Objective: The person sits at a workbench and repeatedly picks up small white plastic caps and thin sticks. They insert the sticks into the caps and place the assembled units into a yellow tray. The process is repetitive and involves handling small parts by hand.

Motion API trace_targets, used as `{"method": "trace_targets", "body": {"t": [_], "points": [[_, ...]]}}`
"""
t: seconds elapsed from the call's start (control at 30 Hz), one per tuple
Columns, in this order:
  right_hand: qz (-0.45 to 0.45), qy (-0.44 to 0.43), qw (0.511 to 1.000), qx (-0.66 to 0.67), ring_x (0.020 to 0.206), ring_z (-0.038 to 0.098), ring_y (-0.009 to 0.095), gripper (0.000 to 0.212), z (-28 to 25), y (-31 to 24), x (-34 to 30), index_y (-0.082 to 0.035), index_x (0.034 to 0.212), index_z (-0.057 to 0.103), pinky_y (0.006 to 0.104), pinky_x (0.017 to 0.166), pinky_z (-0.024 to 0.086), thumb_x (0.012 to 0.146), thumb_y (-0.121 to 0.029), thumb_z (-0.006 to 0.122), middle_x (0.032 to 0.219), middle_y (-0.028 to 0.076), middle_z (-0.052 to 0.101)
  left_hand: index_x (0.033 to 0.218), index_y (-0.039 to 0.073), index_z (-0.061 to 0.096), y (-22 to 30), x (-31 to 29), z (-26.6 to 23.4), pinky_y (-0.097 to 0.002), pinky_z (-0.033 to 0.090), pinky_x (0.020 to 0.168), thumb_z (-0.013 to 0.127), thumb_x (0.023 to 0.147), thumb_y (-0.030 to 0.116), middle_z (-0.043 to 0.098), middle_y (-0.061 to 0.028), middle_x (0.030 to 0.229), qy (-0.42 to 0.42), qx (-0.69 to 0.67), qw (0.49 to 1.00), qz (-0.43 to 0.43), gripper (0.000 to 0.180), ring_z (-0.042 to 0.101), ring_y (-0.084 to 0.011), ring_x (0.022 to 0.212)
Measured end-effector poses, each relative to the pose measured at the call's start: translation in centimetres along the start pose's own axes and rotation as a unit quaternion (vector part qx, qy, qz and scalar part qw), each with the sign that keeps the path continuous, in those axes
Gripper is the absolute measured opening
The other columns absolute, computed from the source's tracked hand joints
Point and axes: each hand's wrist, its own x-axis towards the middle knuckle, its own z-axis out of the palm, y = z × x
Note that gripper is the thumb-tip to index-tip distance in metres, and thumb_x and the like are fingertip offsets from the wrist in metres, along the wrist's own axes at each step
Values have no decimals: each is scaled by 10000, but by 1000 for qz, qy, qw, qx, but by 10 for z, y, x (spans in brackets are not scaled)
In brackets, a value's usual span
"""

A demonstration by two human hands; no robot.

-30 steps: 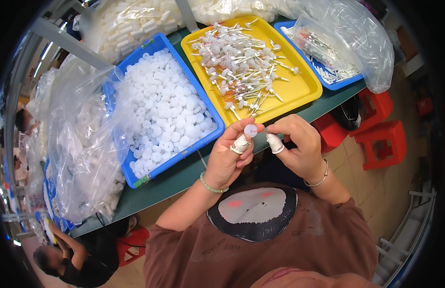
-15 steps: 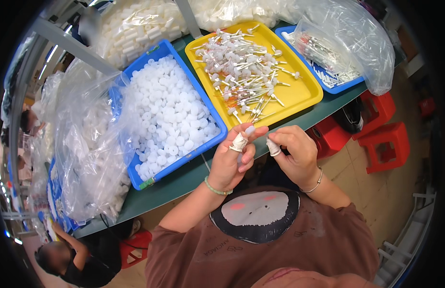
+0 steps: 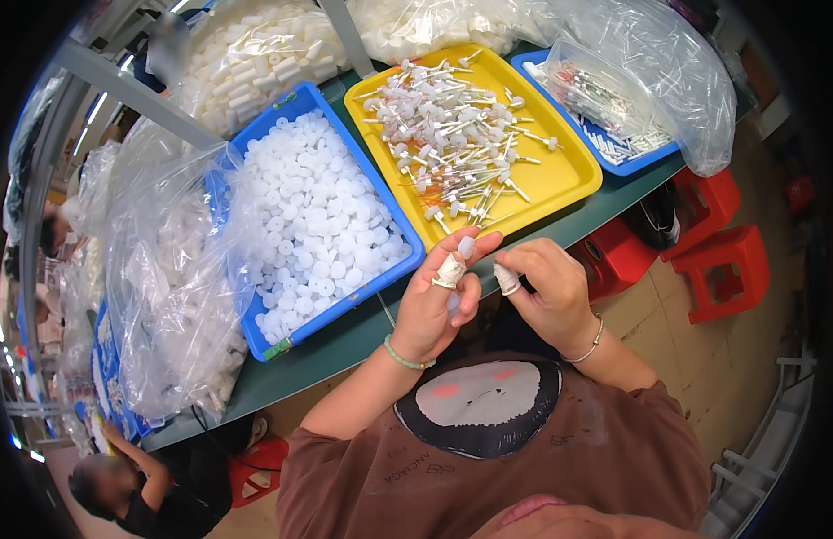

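Note:
My left hand pinches a small translucent white plastic disc between its white-wrapped thumb and forefinger. More white shows in that palm under the curled fingers, partly hidden. Just to the right, my right hand is closed, its wrapped thumb against the forefinger; anything in that pinch is too small to make out. The two hands are apart, in front of a yellow tray. In the tray lies a pile of thin metallic pins with white discs on them.
Left of the yellow tray stands a blue bin full of loose white discs. A smaller blue tray with white sticks is at the right. Clear plastic bags crowd the green table. Red stools stand beyond; another person sits lower left.
My right hand has shifted slightly left, nearer to my left hand. The left hand keeps its pinch on the disc, turned a little.

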Motion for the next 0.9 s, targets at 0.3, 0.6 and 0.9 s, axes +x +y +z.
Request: {"method": "trace_targets", "body": {"t": [0.3,0.6,0.9], "points": [[-13,-10,1000,-18,690,596,227,344,-2,-2,1,-111,1006,676,327,589,493,676,-31,723,790,45,593,1316,80,456,0,1,0,-145,327,435,451,1003,192,525,-135,1316,1,-4,1000,8,332,411,-22,539],[25,-12,1000,-5,699,600,241,314,-5,-4,3,-106,994,673,336,593,492,693,-25,707,793,57,601,1327,78,460,-2,2,-2,-144,330,435,465,996,181,523,-141,1317,-3,13,1000,10,347,408,-20,545],[53,-35,997,43,672,602,262,299,-10,-7,9,-88,1025,643,345,594,483,733,-26,671,761,89,601,1322,80,478,-4,2,-5,-144,344,446,489,982,151,521,-139,1322,-16,26,999,10,348,428,-17,566]]}}
